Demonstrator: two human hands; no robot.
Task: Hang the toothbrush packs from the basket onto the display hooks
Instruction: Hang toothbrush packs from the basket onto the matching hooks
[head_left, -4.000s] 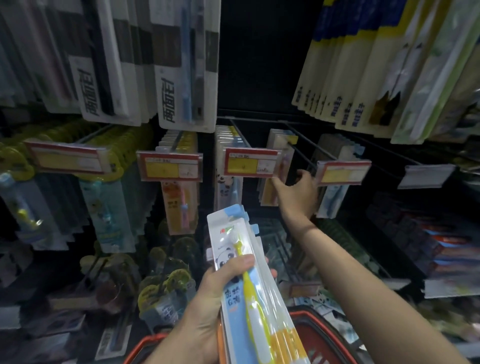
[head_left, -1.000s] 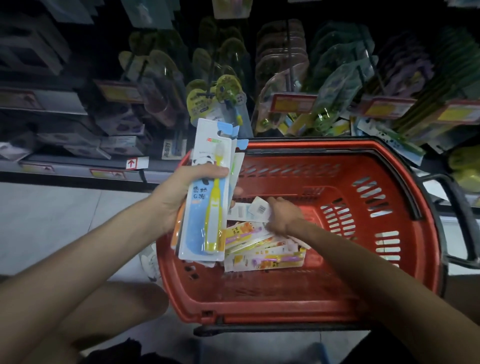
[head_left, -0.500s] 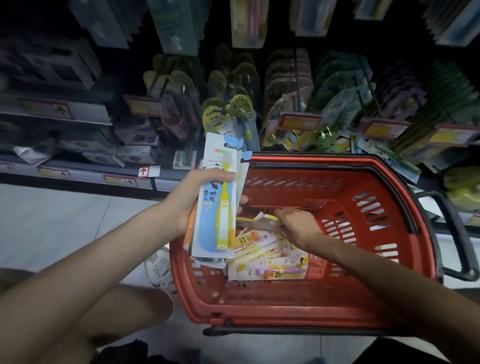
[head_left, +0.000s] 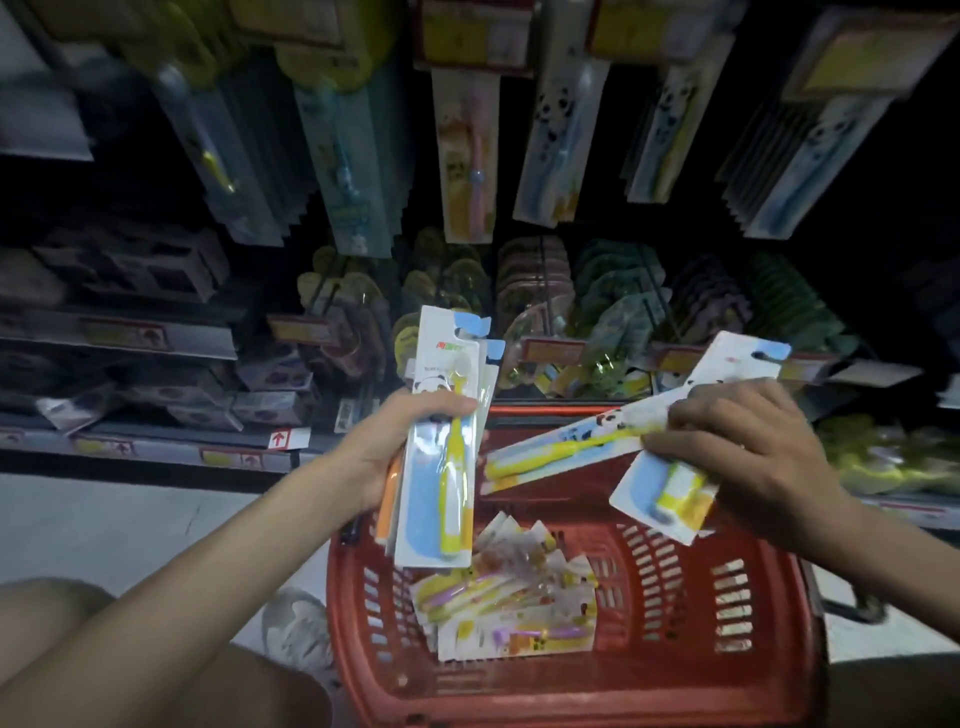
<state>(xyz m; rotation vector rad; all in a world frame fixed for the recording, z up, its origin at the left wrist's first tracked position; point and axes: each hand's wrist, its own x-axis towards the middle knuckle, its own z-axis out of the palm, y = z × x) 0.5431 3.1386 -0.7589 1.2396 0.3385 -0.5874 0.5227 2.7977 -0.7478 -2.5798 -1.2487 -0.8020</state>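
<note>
My left hand (head_left: 410, 441) grips an upright stack of blue-and-white toothbrush packs (head_left: 441, 499) with a yellow brush in front, held above the left rim of the red basket (head_left: 571, 680). My right hand (head_left: 737, 457) holds two more of the same packs: one pack (head_left: 561, 454) points left and lies nearly level, the other pack (head_left: 665, 493) runs up to the right behind my fingers. Several packs with purple and yellow brushes (head_left: 509, 597) lie in the basket. Display hooks with hanging toothbrush packs (head_left: 467, 156) fill the rack above.
Price tags (head_left: 550, 351) line the lower hook row just behind the basket. Boxed goods sit on shelves at left (head_left: 130, 332). The basket's dark handle (head_left: 852, 608) sticks out at right. My knee (head_left: 156, 665) and a shoe (head_left: 296, 634) are on the pale floor, left of the basket.
My right hand has come up out of the basket with two blue-and-white packs. The view has tilted up toward the rack. My left hand keeps its stack.
</note>
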